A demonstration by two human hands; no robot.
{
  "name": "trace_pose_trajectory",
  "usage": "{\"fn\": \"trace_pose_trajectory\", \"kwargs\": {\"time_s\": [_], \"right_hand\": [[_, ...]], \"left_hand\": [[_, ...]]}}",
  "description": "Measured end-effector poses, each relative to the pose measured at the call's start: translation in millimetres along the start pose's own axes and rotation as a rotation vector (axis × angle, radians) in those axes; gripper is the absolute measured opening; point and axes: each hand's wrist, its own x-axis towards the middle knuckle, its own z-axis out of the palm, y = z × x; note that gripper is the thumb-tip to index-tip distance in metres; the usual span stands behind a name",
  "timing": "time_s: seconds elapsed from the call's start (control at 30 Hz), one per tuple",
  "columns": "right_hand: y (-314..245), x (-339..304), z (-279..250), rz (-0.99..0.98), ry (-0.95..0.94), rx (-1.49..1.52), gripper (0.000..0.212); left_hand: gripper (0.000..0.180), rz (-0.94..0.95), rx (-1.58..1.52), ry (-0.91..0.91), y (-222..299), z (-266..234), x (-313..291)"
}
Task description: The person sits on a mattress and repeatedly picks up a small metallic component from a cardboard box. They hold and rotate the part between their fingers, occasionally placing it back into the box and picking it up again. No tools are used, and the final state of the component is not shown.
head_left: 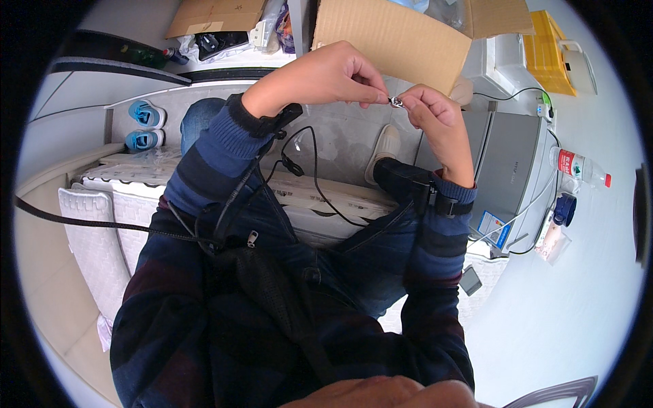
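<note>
L hand (337,76) & R hand (435,115) are up front, fingertips almost meeting; both pinch, thumb vs. fingers, a small shiny metal piece (396,103) betw. them. Its exact shape: too small to tell.

Edges: carton (394,47) wall runs just beyond the hands, its lower corner nr R hand; can't tell if touching. Grey fridge (507,170) stands rt. of R wrist. Grey floor (343,146) shows betw. the legs, w/ black cord (291,165) looping nr the knees.

Containers: carton's open, clear plastic (445,12) inside. Yellow bin (549,61) upper rt., contents can't tell. Red-capped bottle (590,170) lies rt. of fridge.
</note>
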Motion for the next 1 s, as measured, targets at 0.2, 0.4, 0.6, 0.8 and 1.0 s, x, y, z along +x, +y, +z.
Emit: {"fn": "trace_pose_trajectory", "kwargs": {"time_s": [0.2,0.4,0.6,0.8,1.0], "right_hand": [[2.6,1.5,-0.4,0.017,0.004,-0.007,0.014],[3.7,1.9,-0.4,0.009,0.004,-0.013,0.013],[3.3,1.9,-0.1,0.003,0.010,-0.048,0.014],[4.5,1.8,-0.7,0.000,0.000,-0.056,0.014],[5.1,2.0,-0.6,0.001,0.006,-0.083,0.013]], "left_hand": [[0.018,-0.030,0.005,0.001,-0.4,-0.3,0.0],[0.019,-0.045,-0.003,0.000,-1.6,-0.7,0.3],[0.019,-0.043,-0.011,0.007,-1.7,0.2,0.5],[0.018,-0.059,0.001,-0.003,-2.3,-0.6,0.5],[0.018,-0.062,-0.007,-0.007,-2.8,0.1,0.5]]}}
